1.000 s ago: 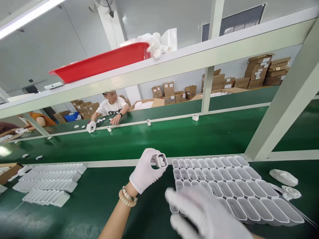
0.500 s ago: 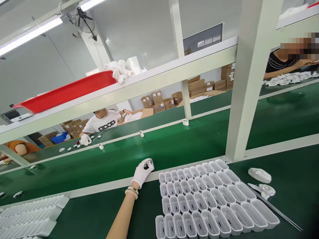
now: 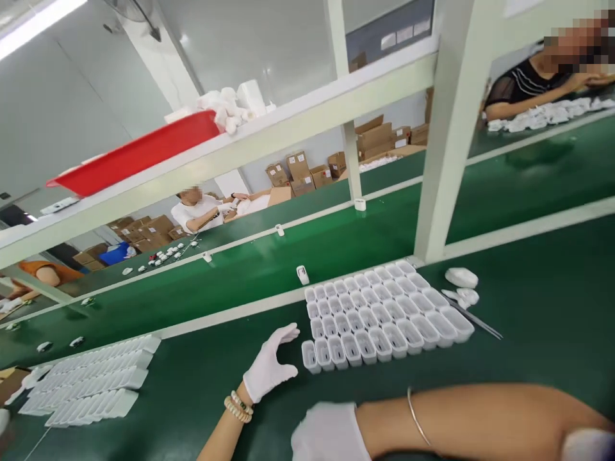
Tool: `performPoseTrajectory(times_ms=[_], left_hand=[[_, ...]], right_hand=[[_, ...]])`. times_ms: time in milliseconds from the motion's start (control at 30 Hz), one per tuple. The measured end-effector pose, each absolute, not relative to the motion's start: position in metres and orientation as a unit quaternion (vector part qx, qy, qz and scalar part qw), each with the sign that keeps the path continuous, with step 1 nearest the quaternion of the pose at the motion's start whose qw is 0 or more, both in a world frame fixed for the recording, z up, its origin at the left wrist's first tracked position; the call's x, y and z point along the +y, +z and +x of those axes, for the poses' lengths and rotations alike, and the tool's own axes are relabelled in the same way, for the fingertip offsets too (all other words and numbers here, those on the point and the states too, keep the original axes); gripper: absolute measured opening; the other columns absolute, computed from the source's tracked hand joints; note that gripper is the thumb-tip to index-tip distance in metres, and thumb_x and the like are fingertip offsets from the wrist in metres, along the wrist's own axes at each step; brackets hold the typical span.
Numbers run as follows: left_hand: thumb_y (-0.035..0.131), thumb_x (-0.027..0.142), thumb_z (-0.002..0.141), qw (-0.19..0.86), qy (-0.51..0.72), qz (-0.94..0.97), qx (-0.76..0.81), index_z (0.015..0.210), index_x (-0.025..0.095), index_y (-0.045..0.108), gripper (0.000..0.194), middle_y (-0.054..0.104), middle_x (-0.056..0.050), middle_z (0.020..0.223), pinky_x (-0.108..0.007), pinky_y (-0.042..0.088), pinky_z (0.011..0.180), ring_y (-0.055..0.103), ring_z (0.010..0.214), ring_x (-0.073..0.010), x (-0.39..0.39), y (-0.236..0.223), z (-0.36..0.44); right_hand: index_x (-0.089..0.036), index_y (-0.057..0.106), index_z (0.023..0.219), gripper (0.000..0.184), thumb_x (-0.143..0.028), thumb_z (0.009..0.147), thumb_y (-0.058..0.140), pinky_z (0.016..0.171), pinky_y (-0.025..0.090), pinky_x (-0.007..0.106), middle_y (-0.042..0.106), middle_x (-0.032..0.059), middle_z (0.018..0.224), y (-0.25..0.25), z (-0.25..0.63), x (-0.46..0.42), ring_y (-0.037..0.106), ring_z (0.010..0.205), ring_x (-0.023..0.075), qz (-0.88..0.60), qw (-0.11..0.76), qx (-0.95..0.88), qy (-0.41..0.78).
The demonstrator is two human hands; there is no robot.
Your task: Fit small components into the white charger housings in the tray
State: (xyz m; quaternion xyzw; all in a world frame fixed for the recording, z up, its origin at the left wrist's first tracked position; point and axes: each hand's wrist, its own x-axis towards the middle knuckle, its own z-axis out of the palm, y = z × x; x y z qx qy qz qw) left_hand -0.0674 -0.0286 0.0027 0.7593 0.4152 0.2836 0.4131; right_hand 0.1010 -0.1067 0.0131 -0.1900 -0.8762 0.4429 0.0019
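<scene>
One oblong white case [image 3: 302, 275] is on the green belt [image 3: 240, 276], white plastic cups [image 3: 382, 346] remain; left hand [image 3: 270, 365] gapes empty; right hand [image 3: 329, 434], can't tell.

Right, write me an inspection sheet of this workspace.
Surface: dark green bench; brighter green strip beyond the pale rail.
Job's things: rows of open white cups; second block of white cups at far left; small white case on the strip.
Clutter: tweezers and white lumps right of the open cups.
Hands: left hand gloved, open, holding nothing; right hand gloved, fingers out of sight.
Cables: nothing seen on the bench.
Surroundings: red tray on a shelf; co-workers; cardboard boxes.
</scene>
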Motion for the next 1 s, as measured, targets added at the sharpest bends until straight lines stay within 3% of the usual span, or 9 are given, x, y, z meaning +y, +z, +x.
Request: performPoseTrajectory(times_ms=[67,167,267,400,533,800,1000], left_hand=[[0.086,0.035,0.057,0.370,0.261,0.790,0.414,0.126,0.019,0.059,0.076,0.068,-0.013,0.122,-0.048,0.050,0.105,0.065,0.113,-0.0306,-0.038,0.010,-0.066],[0.081,0.037,0.065,0.351,0.229,0.797,0.436,0.127,0.020,0.056,0.069,0.064,-0.012,0.126,-0.051,0.044,0.109,0.062,0.118,-0.0299,-0.035,0.017,-0.061],[0.074,0.041,0.071,0.328,0.210,0.805,0.447,0.123,0.020,0.057,0.059,0.062,-0.012,0.128,-0.051,0.040,0.112,0.059,0.121,-0.0300,-0.030,0.021,-0.052],[0.070,0.048,0.072,0.312,0.201,0.812,0.450,0.118,0.018,0.058,0.056,0.065,-0.012,0.122,-0.050,0.040,0.111,0.059,0.119,-0.0311,-0.035,0.029,-0.042],[0.071,0.053,0.070,0.313,0.210,0.801,0.465,0.113,0.019,0.060,0.057,0.068,-0.011,0.116,-0.048,0.045,0.106,0.063,0.113,-0.0310,-0.046,0.034,-0.034],[0.071,0.052,0.068,0.323,0.220,0.785,0.481,0.103,0.019,0.063,0.048,0.072,-0.008,0.104,-0.045,0.050,0.099,0.067,0.103,-0.0290,-0.051,0.036,-0.029],[0.070,0.047,0.067,0.338,0.240,0.790,0.452,0.092,0.020,0.064,0.038,0.072,-0.005,0.089,-0.041,0.056,0.086,0.070,0.089,-0.0276,-0.052,0.031,-0.031]], right_hand=[[-0.018,0.074,0.103,0.017,-0.020,0.087,0.070,0.067,0.049,0.021,0.071,-0.0024,0.077,0.015,0.098,-0.108,0.067,0.073,0.0119,-0.187,0.024,-0.848,0.496],[-0.013,0.068,0.122,0.029,-0.019,0.095,0.059,0.056,0.044,0.016,0.069,-0.0039,0.076,0.015,0.096,-0.100,0.059,0.055,0.0052,-0.208,0.076,-0.782,0.583],[-0.010,0.072,0.114,0.025,-0.015,0.090,0.064,0.054,0.043,0.016,0.067,-0.0046,0.069,0.017,0.096,-0.093,0.056,0.050,0.0040,-0.225,0.121,-0.728,0.637],[-0.009,0.075,0.100,0.016,-0.010,0.085,0.069,0.051,0.042,0.017,0.066,-0.0052,0.063,0.027,0.098,-0.092,0.056,0.048,0.0052,-0.248,0.168,-0.698,0.651],[-0.009,0.074,0.100,0.015,-0.014,0.087,0.068,0.051,0.044,0.017,0.064,-0.0065,0.062,0.032,0.103,-0.096,0.056,0.047,0.0049,-0.255,0.187,-0.694,0.647],[-0.007,0.073,0.103,0.020,-0.017,0.086,0.070,0.051,0.046,0.016,0.067,-0.0038,0.067,0.023,0.105,-0.095,0.061,0.052,0.0065,-0.240,0.192,-0.686,0.660],[-0.014,0.074,0.096,0.013,-0.020,0.086,0.071,0.058,0.051,0.014,0.069,-0.0034,0.072,0.015,0.103,-0.099,0.065,0.059,0.0077,-0.235,0.163,-0.696,0.659]])
